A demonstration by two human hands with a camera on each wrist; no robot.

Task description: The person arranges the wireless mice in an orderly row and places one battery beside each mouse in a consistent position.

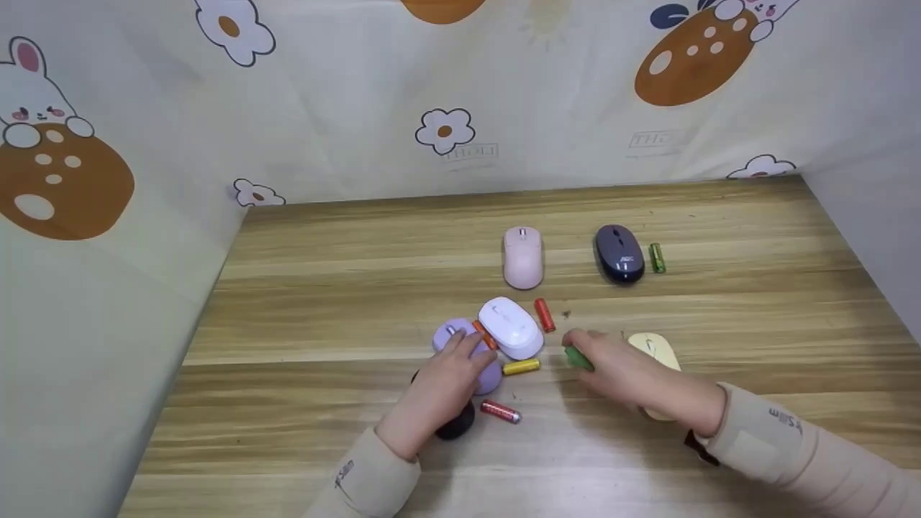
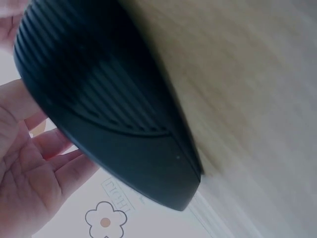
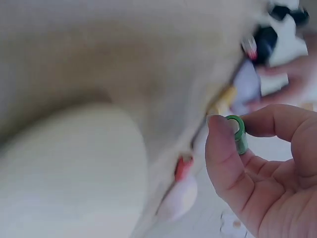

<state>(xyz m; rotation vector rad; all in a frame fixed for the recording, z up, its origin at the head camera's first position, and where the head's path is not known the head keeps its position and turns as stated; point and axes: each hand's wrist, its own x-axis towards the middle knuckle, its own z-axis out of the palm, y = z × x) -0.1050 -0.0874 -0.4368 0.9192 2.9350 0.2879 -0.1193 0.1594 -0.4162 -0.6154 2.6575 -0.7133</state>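
Observation:
My left hand (image 1: 442, 374) lies over a purple mouse (image 1: 489, 378), its fingers on the mouse's top beside an orange battery (image 1: 484, 334). Under the left wrist sits a black mouse (image 1: 455, 423); close up in the left wrist view, its ribbed body hides part of the hand. My right hand (image 1: 615, 363) pinches a green battery (image 3: 240, 134) between thumb and finger, just above the table. Beneath the right hand and wrist, a cream mouse (image 1: 655, 349) is partly covered. A white mouse (image 1: 511, 329) and a yellow battery (image 1: 521, 367) lie between the hands.
On the wooden table (image 1: 345, 273), a pink mouse (image 1: 523, 257) and a dark grey mouse (image 1: 619, 254) stand farther back, with another green battery (image 1: 657, 257) at the right. Red batteries lie beside the white mouse (image 1: 545, 315) and nearer the front. A patterned cloth (image 1: 345, 108) hangs behind.

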